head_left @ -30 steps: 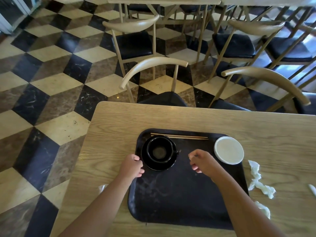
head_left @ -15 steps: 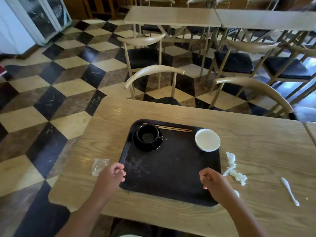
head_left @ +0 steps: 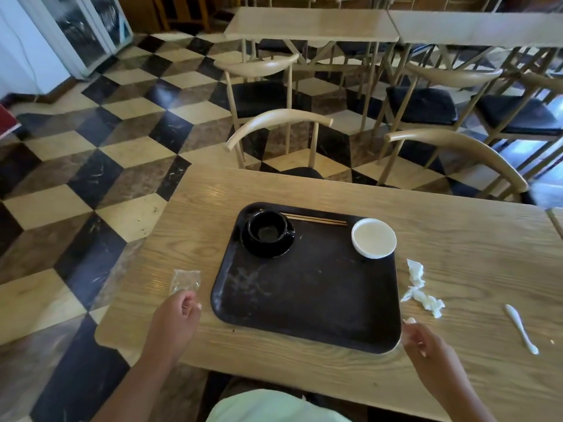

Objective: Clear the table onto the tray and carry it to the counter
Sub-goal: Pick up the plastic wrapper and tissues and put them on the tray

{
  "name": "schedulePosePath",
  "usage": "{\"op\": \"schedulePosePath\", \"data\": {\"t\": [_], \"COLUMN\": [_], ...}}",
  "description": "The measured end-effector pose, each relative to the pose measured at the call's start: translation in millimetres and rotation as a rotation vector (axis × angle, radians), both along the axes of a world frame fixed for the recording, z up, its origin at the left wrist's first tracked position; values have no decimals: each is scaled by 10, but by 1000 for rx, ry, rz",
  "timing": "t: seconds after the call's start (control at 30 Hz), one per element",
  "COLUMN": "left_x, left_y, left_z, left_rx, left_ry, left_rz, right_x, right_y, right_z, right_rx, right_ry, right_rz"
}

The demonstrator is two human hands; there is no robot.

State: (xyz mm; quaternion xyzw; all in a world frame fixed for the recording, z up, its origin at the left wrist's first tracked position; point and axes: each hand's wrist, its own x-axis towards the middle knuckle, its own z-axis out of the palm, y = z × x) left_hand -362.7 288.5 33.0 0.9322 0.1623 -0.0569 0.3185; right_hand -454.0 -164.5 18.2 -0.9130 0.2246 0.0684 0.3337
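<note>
A black tray [head_left: 304,303] lies on the wooden table [head_left: 457,239]. At its far edge are a black cup on a saucer [head_left: 268,232], a pair of chopsticks [head_left: 316,220] and a small white dish [head_left: 374,238]. A clear plastic wrapper [head_left: 185,280] lies on the table left of the tray. My left hand [head_left: 176,318] is just below it with fingers curled, fingertips at its near edge. Right of the tray lie crumpled white tissue [head_left: 422,292] and a white spoon [head_left: 521,328]. My right hand [head_left: 426,345], blurred, has its fingertips at a small tissue scrap [head_left: 409,320].
Two wooden chairs with curved backs [head_left: 278,120] [head_left: 457,147] stand against the table's far side. More tables and chairs fill the room behind them. A checkered floor [head_left: 91,178] runs along the left, with a glass-fronted cabinet [head_left: 88,28] at far left.
Both hands have left the tray: the left moved out to the wrapper, the right to the tissue scrap by the near right corner. The view has pulled back and up.
</note>
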Motion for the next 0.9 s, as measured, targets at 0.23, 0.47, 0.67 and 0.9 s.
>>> {"op": "schedulePosePath", "data": {"t": [0.23, 0.47, 0.67, 0.9], "left_x": [343, 542, 519, 631], "left_y": [347, 340, 256, 158], "left_z": [-388, -568, -688, -748], "left_rx": [133, 168, 174, 234], "left_ry": [83, 124, 105, 128], "left_rz": [66, 51, -50, -82], "right_x": [-36, 45, 234, 342], "right_y": [-99, -30, 56, 44], "right_z": [-201, -359, -475, -540], "right_rx": [-66, -83, -146, -207], "right_ry": [2, 163, 215, 290], "right_rz": [-328, -364, -281, -250]}}
